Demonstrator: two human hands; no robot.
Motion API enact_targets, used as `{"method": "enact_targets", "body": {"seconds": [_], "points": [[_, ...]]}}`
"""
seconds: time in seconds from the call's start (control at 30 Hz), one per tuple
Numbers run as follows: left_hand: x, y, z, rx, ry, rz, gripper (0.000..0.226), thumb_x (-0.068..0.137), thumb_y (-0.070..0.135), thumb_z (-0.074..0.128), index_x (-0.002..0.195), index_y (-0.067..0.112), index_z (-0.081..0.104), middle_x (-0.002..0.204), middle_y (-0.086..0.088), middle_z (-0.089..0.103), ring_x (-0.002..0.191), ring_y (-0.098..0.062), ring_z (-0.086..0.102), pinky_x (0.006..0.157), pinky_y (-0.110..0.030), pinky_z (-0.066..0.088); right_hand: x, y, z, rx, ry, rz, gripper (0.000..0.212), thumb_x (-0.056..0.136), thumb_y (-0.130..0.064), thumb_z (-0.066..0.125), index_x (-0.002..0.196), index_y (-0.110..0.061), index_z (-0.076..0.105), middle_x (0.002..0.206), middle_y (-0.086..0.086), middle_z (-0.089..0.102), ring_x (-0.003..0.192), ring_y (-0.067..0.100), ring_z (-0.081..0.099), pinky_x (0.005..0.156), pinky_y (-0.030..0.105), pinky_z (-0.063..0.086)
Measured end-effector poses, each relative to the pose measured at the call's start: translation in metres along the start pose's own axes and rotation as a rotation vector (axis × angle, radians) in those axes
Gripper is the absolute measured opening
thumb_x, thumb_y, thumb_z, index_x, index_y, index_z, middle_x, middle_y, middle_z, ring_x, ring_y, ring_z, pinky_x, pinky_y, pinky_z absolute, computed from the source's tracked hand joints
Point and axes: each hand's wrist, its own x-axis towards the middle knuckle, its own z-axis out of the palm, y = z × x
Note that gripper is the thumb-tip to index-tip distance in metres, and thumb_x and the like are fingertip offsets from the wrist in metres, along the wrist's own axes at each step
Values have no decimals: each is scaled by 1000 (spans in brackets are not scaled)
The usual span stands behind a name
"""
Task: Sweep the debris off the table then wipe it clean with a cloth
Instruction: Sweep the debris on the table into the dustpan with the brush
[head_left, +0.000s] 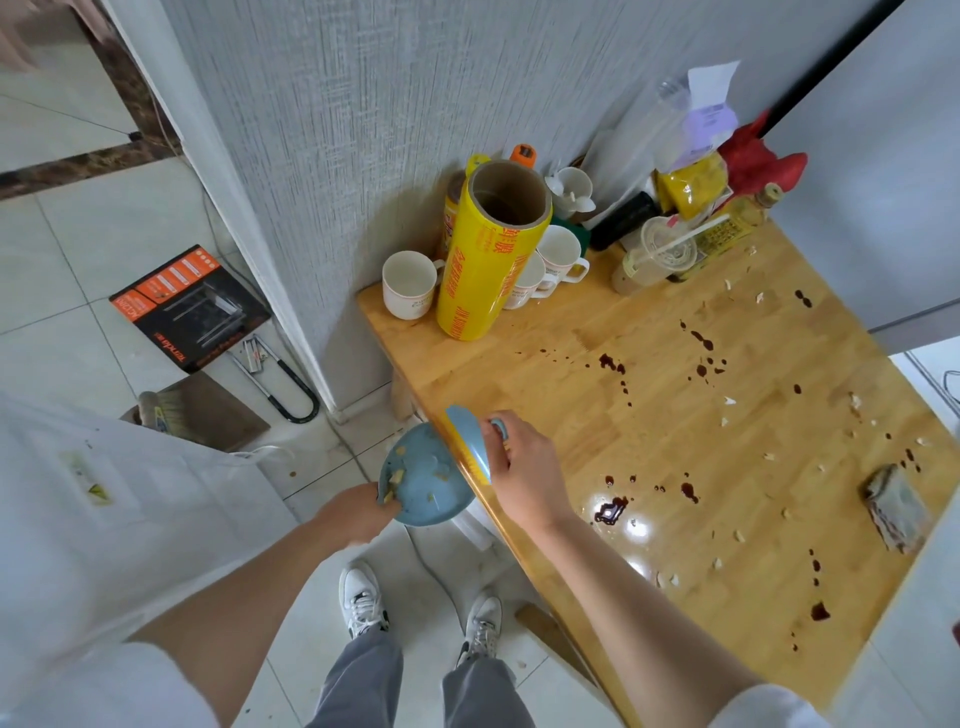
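1. Head view: the left hand (358, 514) holds a blue dustpan (426, 480) below the desk's near-left edge, its fingers (387, 493) curled over the pan's rim; a few pale scraps lie inside the pan
2. The right hand (524, 467) grips a small blue hand brush (470, 444) right at the desk (597, 415) edge, its fingers closed around the brush's handle loop, the brush standing just above the dustpan
3. To the right of the right-hand fingers, dark red-brown drops and a small puddle (612, 510) are spattered across the wooden top
4. Farther right of those fingers, pale crumbs of debris (730, 401) are scattered over the desk, mostly toward its far-right side
5. A crumpled grey cloth (896, 506) lies at the desk's right edge, well apart from both hands
6. Beyond the fingers, against the wall, stands an upright yellow roll of cling film (485, 265) with white mugs (410, 283) beside it, then a plastic cup with a straw (662, 254), a dark bottle (626, 218) and bags
7. Left of the left-hand fingers, on the tiled floor, lie a black and orange box (187, 309) and a black U-lock (283, 382)
8. Below the hands are the person's white sneakers (363, 603) and grey trousers
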Motion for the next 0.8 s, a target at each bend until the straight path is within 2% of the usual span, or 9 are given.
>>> {"method": "enact_targets", "body": {"seconds": [0.2, 0.4, 0.47, 0.57, 0.7, 0.8], "points": [[-7, -10, 11, 33, -9, 2, 35, 92, 47, 46, 76, 16, 48, 69, -5, 56, 63, -19, 53, 63, -30, 41, -18, -6, -2, 79, 5, 30, 20, 106, -22, 48, 103, -12, 65, 62, -17, 45, 53, -2, 47, 49, 11, 31], [-21, -8, 31, 76, -31, 1, 32, 89, 45, 48, 79, 16, 55, 69, -3, 58, 62, -18, 54, 63, -29, 42, -33, 8, -36, 74, 42, 85, 20, 106, -29, 46, 104, -16, 62, 56, -7, 50, 46, 12, 45, 44, 18, 27], [-24, -4, 41, 110, -34, 11, 33, 87, 48, 45, 77, 17, 53, 69, -1, 56, 62, -17, 52, 62, -29, 41, -41, 18, -58, 57, 81, 122, 19, 106, -30, 46, 105, -18, 61, 56, -2, 55, 46, 16, 48, 43, 22, 29], [-35, 7, 57, 190, -35, 34, 28, 95, 43, 44, 77, 23, 54, 71, 5, 58, 64, -11, 53, 60, -25, 39, -61, 48, -100, 8, 156, 218, 15, 106, -34, 45, 103, -27, 58, 61, 6, 62, 51, 21, 58, 45, 36, 40], [-48, 8, 81, 179, -55, 33, 15, 96, 42, 48, 92, 31, 57, 87, 8, 61, 76, -8, 57, 61, -20, 41, -97, 110, -172, -57, 309, 411, 21, 104, -38, 44, 107, -25, 60, 74, 12, 67, 70, 34, 67, 59, 50, 55], [-62, 12, 109, 165, -60, 27, 14, 95, 42, 51, 91, 30, 56, 82, 7, 58, 73, -9, 55, 59, -21, 40, -124, 147, -218, -134, 336, 458, 25, 106, -35, 43, 112, -18, 60, 80, 14, 65, 74, 36, 65, 60, 47, 53]]}}
